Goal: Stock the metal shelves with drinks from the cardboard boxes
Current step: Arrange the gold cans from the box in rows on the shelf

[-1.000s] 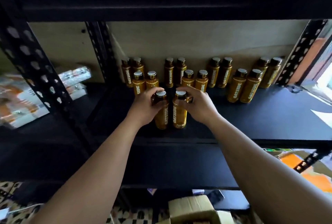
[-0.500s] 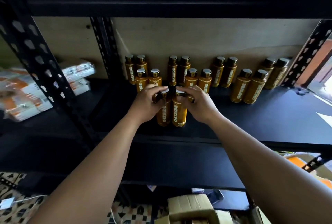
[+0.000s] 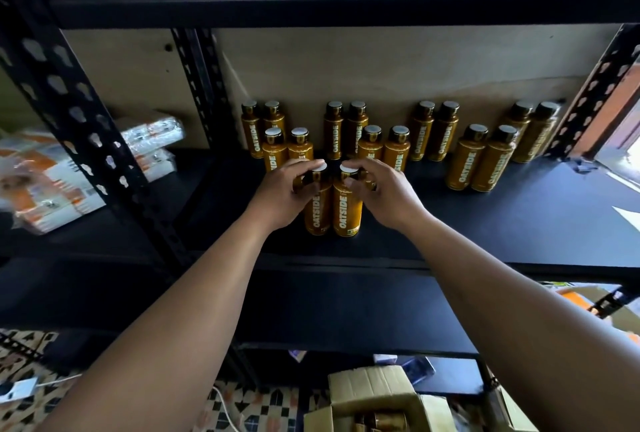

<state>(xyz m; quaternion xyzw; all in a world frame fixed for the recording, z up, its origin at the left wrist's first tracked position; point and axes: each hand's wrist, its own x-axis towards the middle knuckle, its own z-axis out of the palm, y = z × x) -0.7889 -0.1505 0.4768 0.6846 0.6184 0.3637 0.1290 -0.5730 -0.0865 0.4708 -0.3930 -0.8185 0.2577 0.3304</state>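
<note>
Gripping, head view: left hand [image 3: 281,196] is curling its fingers round the left Oatside bottle [image 3: 317,215] cap; right hand [image 3: 385,196] is pinching the right Oatside bottle [image 3: 347,215] cap. Both bottles are standing upright and touching on the metal shelf [image 3: 519,220], caps up, long axes vertical, just before the stocked rows [image 3: 371,146]. Versus 0.5 s earlier: grips and placement are staying unchanged.

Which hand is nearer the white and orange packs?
Left. The left hand holds an amber bottle right of the white-orange packs; the right hand holds the next bottle, farther right.
</note>
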